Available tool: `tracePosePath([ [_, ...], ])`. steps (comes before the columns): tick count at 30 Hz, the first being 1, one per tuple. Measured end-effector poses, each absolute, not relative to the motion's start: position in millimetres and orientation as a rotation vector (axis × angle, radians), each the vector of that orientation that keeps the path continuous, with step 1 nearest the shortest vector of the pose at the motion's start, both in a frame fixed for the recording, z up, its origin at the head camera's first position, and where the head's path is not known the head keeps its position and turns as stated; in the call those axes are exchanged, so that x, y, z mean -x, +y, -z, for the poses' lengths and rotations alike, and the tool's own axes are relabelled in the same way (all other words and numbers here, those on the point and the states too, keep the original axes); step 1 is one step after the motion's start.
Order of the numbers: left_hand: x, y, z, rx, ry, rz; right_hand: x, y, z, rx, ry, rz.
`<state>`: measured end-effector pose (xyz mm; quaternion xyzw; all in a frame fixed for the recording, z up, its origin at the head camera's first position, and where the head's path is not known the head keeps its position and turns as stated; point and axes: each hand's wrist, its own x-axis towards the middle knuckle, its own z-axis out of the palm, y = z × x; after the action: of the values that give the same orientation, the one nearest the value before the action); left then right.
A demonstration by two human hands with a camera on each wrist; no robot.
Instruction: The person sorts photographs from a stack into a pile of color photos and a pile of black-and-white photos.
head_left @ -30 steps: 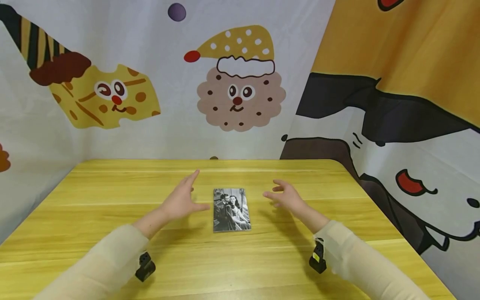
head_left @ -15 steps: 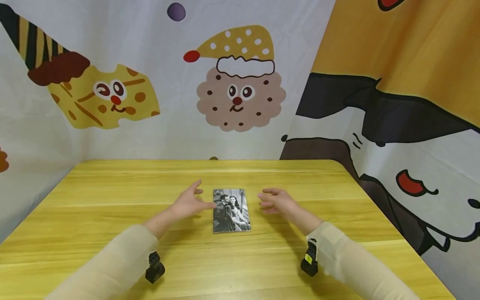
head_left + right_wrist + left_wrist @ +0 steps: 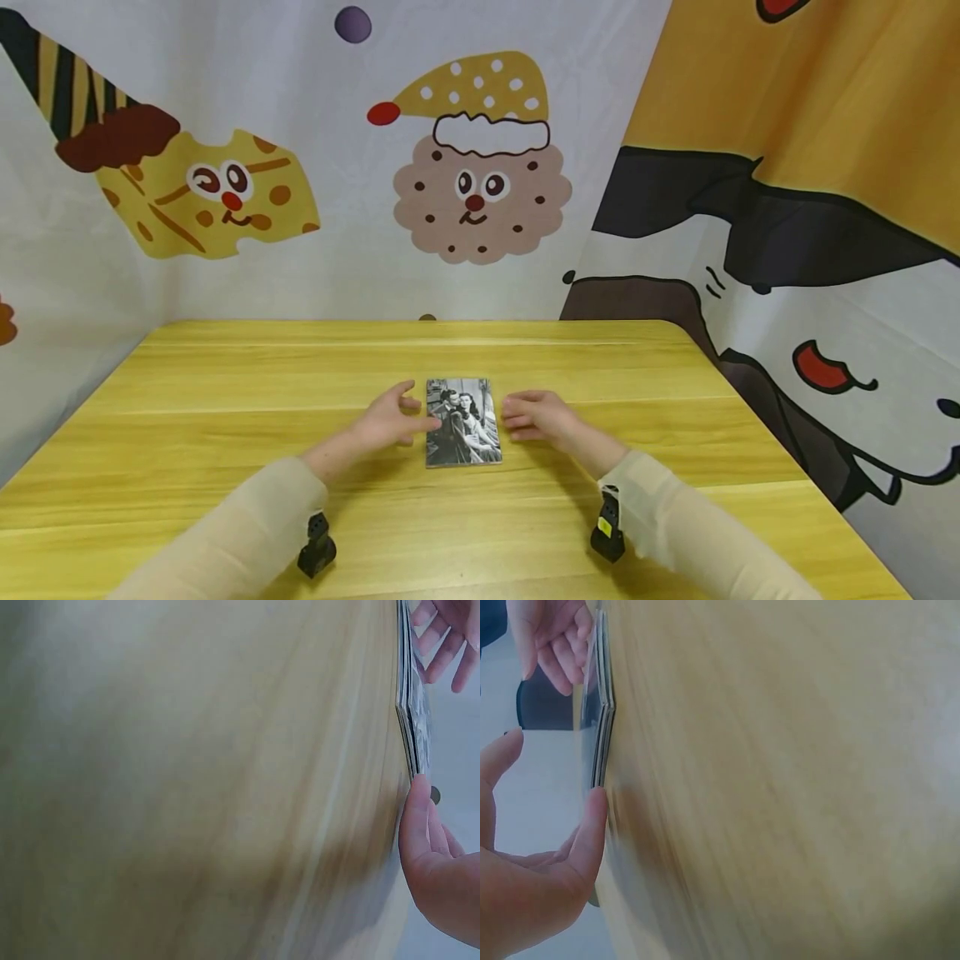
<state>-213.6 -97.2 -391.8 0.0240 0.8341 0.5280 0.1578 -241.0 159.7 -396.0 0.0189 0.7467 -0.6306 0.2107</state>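
A small stack of thin cards point(image 3: 471, 429), topped by a black-and-white photo of two people, lies flat on the wooden table. My left hand point(image 3: 381, 421) is at its left side, with the thumb over the left edge of the picture and the fingers spread beyond. Close by the right edge is my right hand point(image 3: 546, 418), its fingers loosely bent. Several layers show along the stack's side point(image 3: 602, 712) in the left wrist view. In the right wrist view, a fingertip of the right hand point(image 3: 435, 859) is at the stack's near end; contact is hard to tell.
Yellow wood-grain table point(image 3: 225, 417) stretches around the stack. Behind it hangs a white curtain point(image 3: 352, 283) with cartoon food prints, and an orange and black figure is printed at right. Small black cameras point(image 3: 317, 546) sit on both wrists.
Both hands have come inward and nearer to me, from apart on either side to close beside the stack of cards. The stack has not visibly moved.
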Motion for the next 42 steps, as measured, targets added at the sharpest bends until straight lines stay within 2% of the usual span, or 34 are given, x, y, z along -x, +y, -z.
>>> tracePosePath([
  [33, 210.3, -93.5, 386.8, -0.129, 2.375, -1.597, 238.5, 147.6, 387.2, -0.065, 2.092, 1.707],
  [42, 214.5, -89.5, 390.4, -0.048, 2.322, -1.728, 239.3, 145.1, 385.7, -0.127, 2.063, 1.744],
])
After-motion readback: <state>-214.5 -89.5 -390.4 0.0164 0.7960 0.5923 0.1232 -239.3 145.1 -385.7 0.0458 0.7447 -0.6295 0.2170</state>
